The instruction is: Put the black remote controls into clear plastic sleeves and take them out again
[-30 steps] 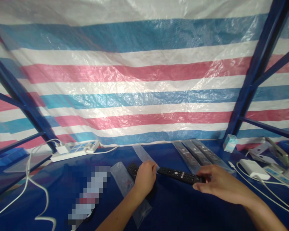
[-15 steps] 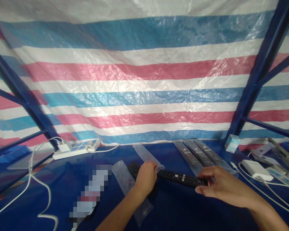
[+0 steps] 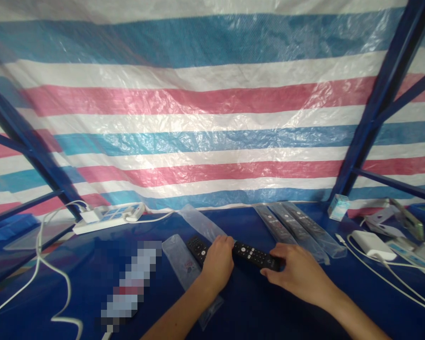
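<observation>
The right hand [image 3: 301, 274] pinches the right end of a black remote control [image 3: 253, 254] between thumb and fingers, holding it slantwise above the table [image 3: 255, 302]. The left hand [image 3: 217, 264] is closed around the mouth of a clear plastic sleeve [image 3: 200, 223], where the remote's other end disappears from sight. Another remote [image 3: 197, 249] and a flat empty sleeve [image 3: 180, 259] lie beside the left hand; three bagged remotes [image 3: 295, 230] lie beyond the right.

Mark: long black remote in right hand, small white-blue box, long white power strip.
Long black remote [image 3: 254, 254]: head view, middle of visible button face.
Small white-blue box [image 3: 337, 208]: head view, middle of its side.
Long white power strip [image 3: 108, 221]: head view, front edge.
</observation>
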### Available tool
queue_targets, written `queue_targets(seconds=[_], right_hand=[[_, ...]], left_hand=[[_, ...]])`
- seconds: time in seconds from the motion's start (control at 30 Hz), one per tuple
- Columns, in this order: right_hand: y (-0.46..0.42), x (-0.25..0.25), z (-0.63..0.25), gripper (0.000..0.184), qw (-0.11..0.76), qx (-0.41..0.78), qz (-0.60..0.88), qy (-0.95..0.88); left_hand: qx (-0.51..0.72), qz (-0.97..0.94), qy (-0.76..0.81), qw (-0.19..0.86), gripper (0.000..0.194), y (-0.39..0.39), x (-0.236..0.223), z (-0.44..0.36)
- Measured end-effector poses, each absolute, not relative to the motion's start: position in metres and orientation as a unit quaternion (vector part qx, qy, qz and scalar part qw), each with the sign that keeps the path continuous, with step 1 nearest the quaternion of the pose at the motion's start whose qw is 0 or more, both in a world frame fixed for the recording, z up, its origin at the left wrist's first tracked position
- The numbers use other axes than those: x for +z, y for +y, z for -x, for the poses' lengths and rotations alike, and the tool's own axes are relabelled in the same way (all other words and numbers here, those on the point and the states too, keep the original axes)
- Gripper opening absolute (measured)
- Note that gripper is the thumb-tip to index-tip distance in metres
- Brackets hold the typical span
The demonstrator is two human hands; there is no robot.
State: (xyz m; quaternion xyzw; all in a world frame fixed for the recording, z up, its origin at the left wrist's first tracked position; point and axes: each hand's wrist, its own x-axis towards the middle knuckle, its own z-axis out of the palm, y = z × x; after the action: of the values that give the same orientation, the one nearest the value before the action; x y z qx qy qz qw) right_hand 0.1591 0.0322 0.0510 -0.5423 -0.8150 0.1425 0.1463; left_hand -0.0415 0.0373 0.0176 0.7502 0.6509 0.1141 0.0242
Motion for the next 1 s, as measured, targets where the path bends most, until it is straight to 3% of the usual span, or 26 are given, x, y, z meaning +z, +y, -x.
queue_targets(seconds=[0.37,0.63,0.83,1.0], right_hand=[[0.036,0.04,-0.154,0.018,0.149,0.143,0.518,-0.83],[0.034,0.024,-0.13,0.022,0.161,0.139,0.54,-0.814],[0.046,0.027,-0.153,0.028,0.146,0.223,0.45,-0.852],[0.048,0.022,-0.148,0.02,0.163,0.184,0.486,-0.839]], left_hand=[[0.117,-0.727,0.677,0.025,0.029,0.042,0.017,0.048],[0.124,-0.794,0.594,0.044,0.028,0.026,0.016,0.027],[0.148,-0.784,0.6,0.055,0.031,0.024,0.016,0.028],[0.171,-0.797,0.573,0.081,0.027,0.018,0.016,0.026]])
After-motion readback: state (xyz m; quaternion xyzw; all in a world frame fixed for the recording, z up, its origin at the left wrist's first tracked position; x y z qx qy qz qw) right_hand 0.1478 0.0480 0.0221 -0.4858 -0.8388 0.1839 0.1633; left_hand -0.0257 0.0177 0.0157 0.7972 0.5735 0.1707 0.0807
